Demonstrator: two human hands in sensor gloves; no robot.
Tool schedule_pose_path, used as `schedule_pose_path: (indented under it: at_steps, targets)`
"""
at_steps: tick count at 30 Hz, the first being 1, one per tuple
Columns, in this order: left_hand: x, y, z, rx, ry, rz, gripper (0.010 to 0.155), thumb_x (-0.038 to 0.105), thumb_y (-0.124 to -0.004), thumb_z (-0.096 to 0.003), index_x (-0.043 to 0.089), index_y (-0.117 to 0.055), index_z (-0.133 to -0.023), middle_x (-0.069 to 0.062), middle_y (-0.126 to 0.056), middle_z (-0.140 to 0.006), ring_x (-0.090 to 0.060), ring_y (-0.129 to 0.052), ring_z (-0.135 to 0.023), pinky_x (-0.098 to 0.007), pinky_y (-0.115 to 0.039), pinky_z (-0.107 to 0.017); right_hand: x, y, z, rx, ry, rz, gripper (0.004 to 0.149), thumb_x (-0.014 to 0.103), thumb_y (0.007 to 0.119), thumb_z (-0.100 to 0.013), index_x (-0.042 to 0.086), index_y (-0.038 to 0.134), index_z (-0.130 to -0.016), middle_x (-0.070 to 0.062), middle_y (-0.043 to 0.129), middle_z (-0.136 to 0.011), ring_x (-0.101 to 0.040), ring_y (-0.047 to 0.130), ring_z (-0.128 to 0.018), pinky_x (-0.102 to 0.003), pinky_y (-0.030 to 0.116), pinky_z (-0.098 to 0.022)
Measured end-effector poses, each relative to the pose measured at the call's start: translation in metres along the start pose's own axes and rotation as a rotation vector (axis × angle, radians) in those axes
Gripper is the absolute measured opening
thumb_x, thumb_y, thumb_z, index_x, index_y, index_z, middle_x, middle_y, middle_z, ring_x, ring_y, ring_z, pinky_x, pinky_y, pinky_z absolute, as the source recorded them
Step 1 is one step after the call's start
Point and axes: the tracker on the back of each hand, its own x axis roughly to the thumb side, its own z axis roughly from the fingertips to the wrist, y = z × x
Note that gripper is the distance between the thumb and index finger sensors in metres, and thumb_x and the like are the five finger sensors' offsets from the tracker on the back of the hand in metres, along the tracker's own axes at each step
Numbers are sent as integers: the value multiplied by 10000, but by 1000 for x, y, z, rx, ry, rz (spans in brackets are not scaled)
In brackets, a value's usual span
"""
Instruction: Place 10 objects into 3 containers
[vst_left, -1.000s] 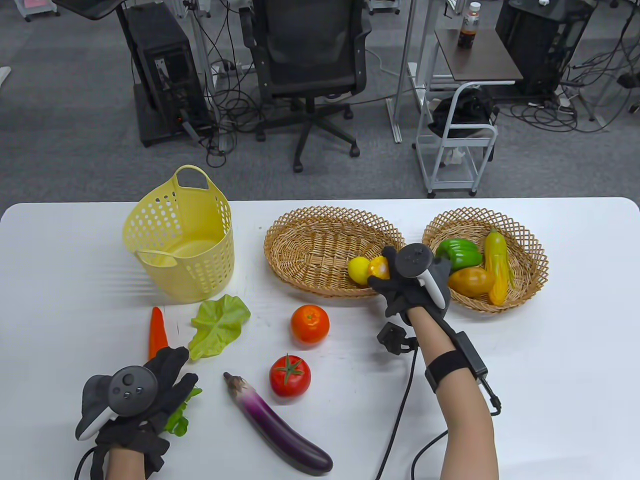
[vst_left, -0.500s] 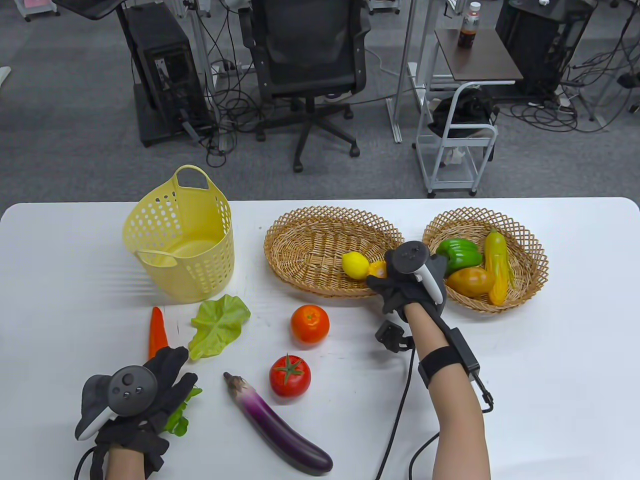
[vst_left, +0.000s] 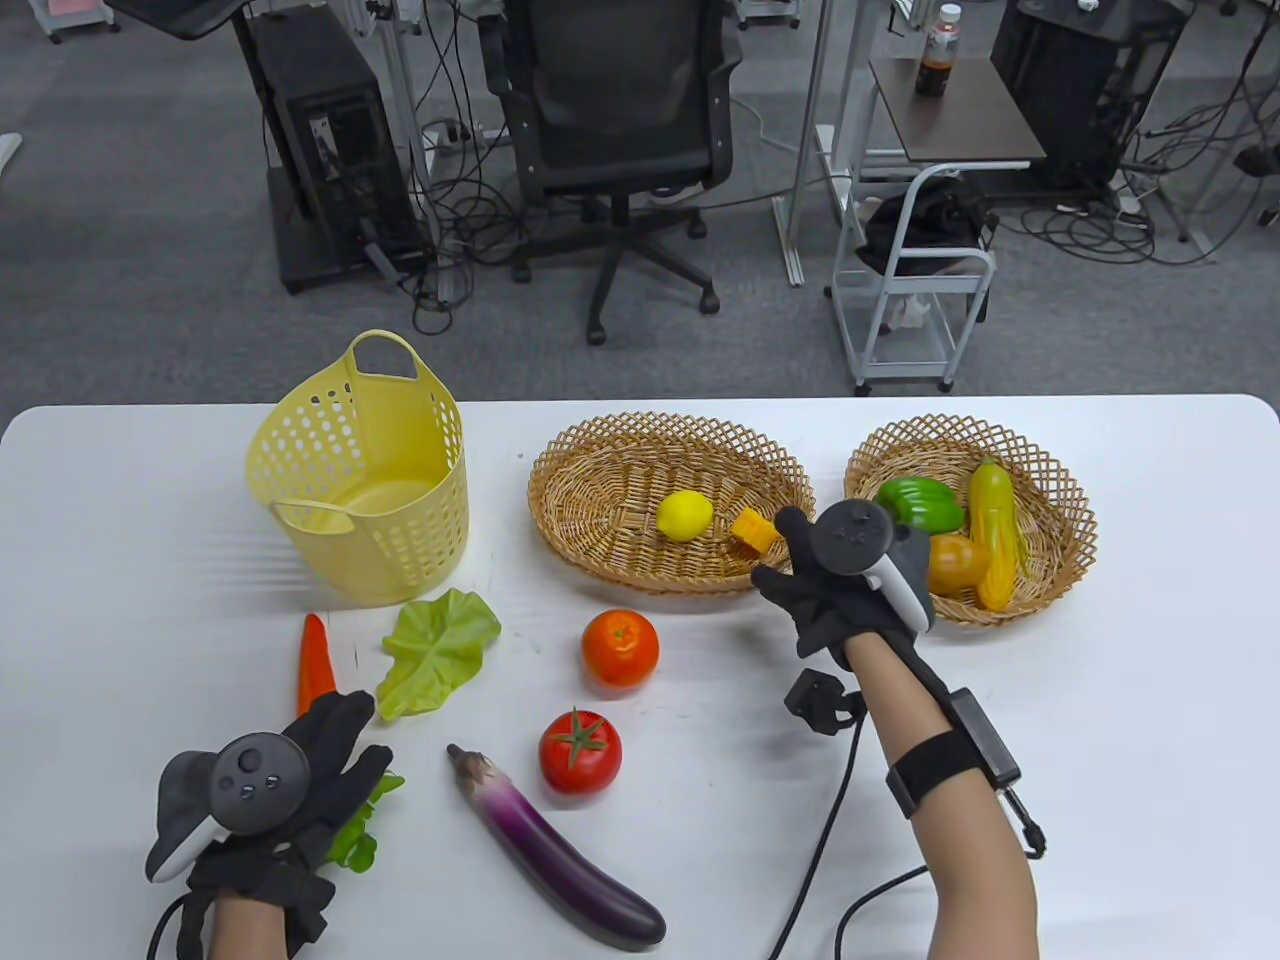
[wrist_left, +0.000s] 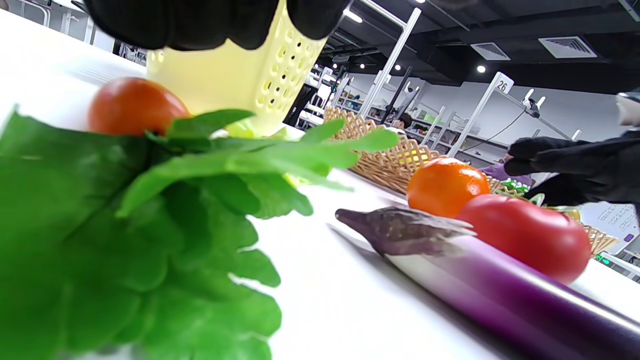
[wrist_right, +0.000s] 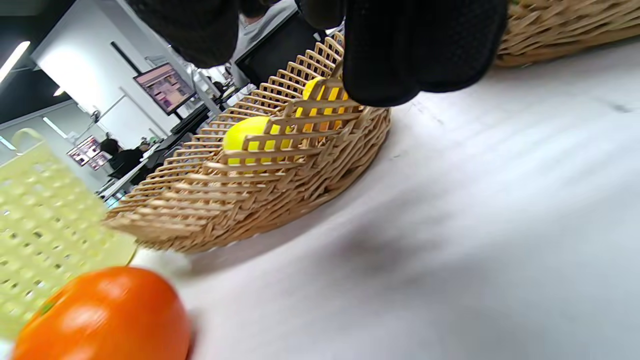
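Right hand (vst_left: 840, 585) is hovering at about 4 o'clock off the middle wicker basket (vst_left: 600, 470), fingers spread apart, gripping nothing. The lemon (vst_left: 685, 516) and orange chunk (vst_left: 755, 529) are sitting inside that basket. Left hand (vst_left: 270, 800) is resting at 7 o'clock on the bench (vst_left: 1100, 750), fingers lying loose over the leafy greens (wrist_left: 150, 225) (can't tell if it's actually gripping them).

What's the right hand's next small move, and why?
Probably reach down-left to the orange: the right hand looks empty, the lemon and yellow piece lie in the middle basket, and the orange is the nearest loose item.
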Motion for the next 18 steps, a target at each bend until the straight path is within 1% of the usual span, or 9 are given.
schedule_pose_path:
  at_steps: [4,6,8,10,13,18]
  targets:
    - [3,0,1,51,-33,-15,700,546,-519,-628,106,-416,-1162,-278,-497,-1172,-554,-566,-1038,-648,-611,-670,-7,-9,38,14,-39,-2,719,409,692,-604,204,233,-1118,-155,320,-1184,-439,763,-845,-522,738,-581]
    - [4,1,1,87,-48,-18,707,548,-522,-625,105,-400,-1163,-271,-507,-1171,-546,-572,-1040,-648,-613,-669,-12,-11,57,17,-58,-8,729,418,691,-604,190,231,-1121,-185,316,-1180,-444,758,-849,-519,741,-578]
    - [3,2,2,99,-54,-16,711,552,-520,-624,107,-391,-1164,-270,-505,-1172,-547,-572,-1039,-648,-615,-668,-17,-11,74,40,-63,-22,793,442,694,-597,110,201,-1122,-241,297,-1170,-446,761,-841,-489,761,-553]
    - [2,2,2,101,-49,-18,711,551,-521,-624,104,-397,-1163,-269,-505,-1171,-546,-571,-1039,-648,-614,-668,-26,-8,92,69,-78,-54,822,463,689,-595,90,178,-1120,-258,283,-1167,-454,750,-846,-489,757,-554]
    - [2,3,2,102,-41,-27,709,551,-521,-625,102,-404,-1162,-273,-509,-1169,-549,-573,-1036,-647,-616,-666,-35,-3,111,72,-108,-79,826,468,688,-594,82,183,-1121,-270,284,-1164,-463,741,-852,-509,746,-566]
    - [2,4,3,112,-25,-47,709,549,-523,-625,98,-412,-1161,-277,-513,-1167,-552,-575,-1034,-648,-620,-662,-45,5,129,98,-169,-134,828,471,685,-595,80,180,-1121,-271,279,-1164,-473,730,-860,-526,732,-580]
